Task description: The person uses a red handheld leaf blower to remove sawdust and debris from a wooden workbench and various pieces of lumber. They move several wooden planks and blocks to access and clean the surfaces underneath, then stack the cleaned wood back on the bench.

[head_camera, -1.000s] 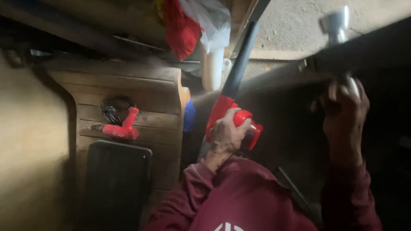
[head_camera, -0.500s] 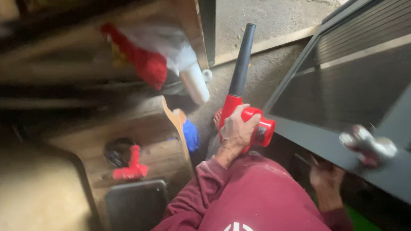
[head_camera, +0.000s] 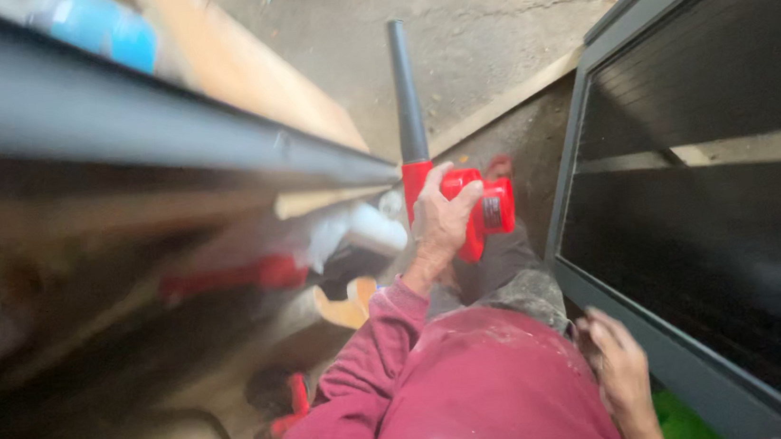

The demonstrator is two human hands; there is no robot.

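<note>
Nearest the camera, a maroon sweatshirt (head_camera: 483,392) of soft knit cloth, dusted with pale specks, is seen filling the lower middle. At the lower right, the right hand (head_camera: 620,369) is laid against the near edge of a dark grey metal frame (head_camera: 583,134), fingers loosely curled; nothing is seen held in it, and whether the edge is gripped cannot be told. The frame is smooth and straight-edged, and a flat black panel (head_camera: 699,247) is enclosed by it. A patch of bright green (head_camera: 682,420) is visible beneath the frame's near corner.

Further up, in the middle, the left hand (head_camera: 439,224) is closed around the handle of a red plastic blower (head_camera: 470,207). The blower is held above the person's knee in grey dusty trousers (head_camera: 511,279), and its long, tapered black nozzle (head_camera: 407,94) is pointed away toward the far floor.

To the left, a blurred grey metal rail (head_camera: 163,136) is crossed diagonally, with a pale wooden board (head_camera: 244,81) behind it. Under the rail, a white crumpled shape (head_camera: 354,233) and a red clamp-like tool (head_camera: 289,406) are made out indistinctly.

Farthest, a rough, mottled concrete floor (head_camera: 485,10) is spread out.
</note>
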